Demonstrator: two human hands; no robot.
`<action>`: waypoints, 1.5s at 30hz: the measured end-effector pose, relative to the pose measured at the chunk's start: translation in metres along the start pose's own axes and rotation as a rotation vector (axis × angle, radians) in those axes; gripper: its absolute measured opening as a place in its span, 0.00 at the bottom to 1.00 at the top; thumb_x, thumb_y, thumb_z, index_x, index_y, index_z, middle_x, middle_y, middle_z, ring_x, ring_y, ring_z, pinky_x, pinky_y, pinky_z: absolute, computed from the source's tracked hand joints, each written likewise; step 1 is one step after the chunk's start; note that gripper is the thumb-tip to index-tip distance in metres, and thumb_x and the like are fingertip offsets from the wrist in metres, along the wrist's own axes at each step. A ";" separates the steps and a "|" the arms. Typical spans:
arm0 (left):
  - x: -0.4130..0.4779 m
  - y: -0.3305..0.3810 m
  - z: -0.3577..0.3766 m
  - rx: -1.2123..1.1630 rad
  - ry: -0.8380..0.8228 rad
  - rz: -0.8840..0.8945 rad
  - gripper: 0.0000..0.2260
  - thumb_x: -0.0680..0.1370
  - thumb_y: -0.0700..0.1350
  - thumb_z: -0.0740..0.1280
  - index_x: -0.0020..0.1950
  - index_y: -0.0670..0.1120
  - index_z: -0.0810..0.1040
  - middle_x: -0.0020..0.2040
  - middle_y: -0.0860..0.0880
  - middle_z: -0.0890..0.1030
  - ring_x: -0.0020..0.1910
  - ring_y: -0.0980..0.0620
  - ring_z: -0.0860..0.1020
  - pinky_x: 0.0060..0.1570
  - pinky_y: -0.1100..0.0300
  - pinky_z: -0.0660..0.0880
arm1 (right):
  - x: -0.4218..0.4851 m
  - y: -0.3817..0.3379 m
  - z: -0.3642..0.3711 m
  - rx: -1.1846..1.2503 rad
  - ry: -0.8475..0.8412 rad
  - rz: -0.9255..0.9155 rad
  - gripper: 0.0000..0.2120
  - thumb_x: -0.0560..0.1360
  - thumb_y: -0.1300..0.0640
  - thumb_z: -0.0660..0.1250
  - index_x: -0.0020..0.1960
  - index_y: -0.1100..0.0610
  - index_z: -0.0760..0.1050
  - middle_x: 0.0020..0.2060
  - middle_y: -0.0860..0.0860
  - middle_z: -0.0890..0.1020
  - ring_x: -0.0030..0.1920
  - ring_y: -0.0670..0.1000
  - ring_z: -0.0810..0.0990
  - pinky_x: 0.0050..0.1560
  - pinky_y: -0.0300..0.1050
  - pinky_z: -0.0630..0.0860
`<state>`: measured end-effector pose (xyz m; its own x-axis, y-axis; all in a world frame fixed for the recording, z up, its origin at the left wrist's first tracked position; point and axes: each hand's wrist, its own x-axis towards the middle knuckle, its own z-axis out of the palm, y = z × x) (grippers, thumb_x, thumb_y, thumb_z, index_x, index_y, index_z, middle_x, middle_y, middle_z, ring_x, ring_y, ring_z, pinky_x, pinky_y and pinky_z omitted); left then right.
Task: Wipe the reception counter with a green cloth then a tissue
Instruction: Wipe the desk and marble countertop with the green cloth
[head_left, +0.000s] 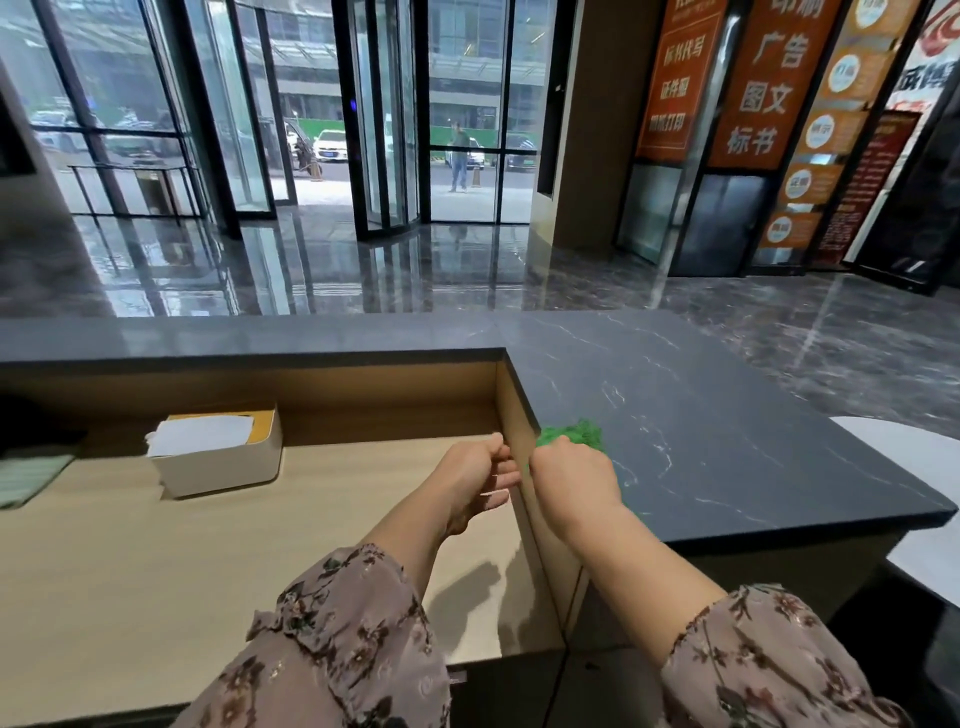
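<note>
Dark marble counter (727, 415), green cloth (576, 434) gripped in right hand (571, 483), left hand (483, 475) loosely curled just beside it

I read white characters on the middle orange panel (769, 88): "广告", "图文", "标书", stacked top to bottom, with a cropped line above them. The left orange panel (678, 78) carries four white lines, but only the last, ending in "打印", comes through the blur. The round white badges on the third orange panel (826, 135) and the dark red board (878, 171) hold print too small for me to read.
</note>
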<state>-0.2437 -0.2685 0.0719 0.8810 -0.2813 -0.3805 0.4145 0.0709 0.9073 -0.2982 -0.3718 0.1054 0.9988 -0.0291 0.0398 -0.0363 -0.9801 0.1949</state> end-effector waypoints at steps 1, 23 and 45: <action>0.000 0.001 -0.010 0.037 0.025 0.006 0.11 0.83 0.48 0.55 0.44 0.47 0.71 0.41 0.48 0.76 0.42 0.51 0.77 0.36 0.62 0.69 | 0.003 0.000 -0.003 -0.004 0.021 0.001 0.14 0.76 0.69 0.58 0.58 0.59 0.74 0.56 0.57 0.78 0.56 0.58 0.79 0.54 0.48 0.72; 0.136 0.011 -0.229 0.638 0.190 -0.022 0.17 0.80 0.42 0.62 0.68 0.41 0.74 0.63 0.47 0.78 0.63 0.48 0.75 0.66 0.55 0.70 | 0.223 -0.157 0.074 0.119 0.005 -0.280 0.16 0.76 0.61 0.62 0.64 0.56 0.68 0.58 0.54 0.76 0.59 0.57 0.76 0.48 0.47 0.68; 0.220 -0.016 -0.287 0.928 0.092 0.031 0.20 0.80 0.45 0.61 0.72 0.49 0.70 0.68 0.50 0.75 0.66 0.53 0.74 0.66 0.58 0.70 | 0.346 -0.183 0.161 -0.102 -0.168 -0.257 0.14 0.79 0.65 0.57 0.60 0.57 0.75 0.53 0.54 0.82 0.52 0.58 0.81 0.48 0.50 0.75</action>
<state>0.0092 -0.0571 -0.0777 0.9195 -0.2127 -0.3305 0.0769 -0.7274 0.6819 0.0590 -0.2338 -0.0744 0.9670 0.1764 -0.1837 0.2228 -0.9353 0.2749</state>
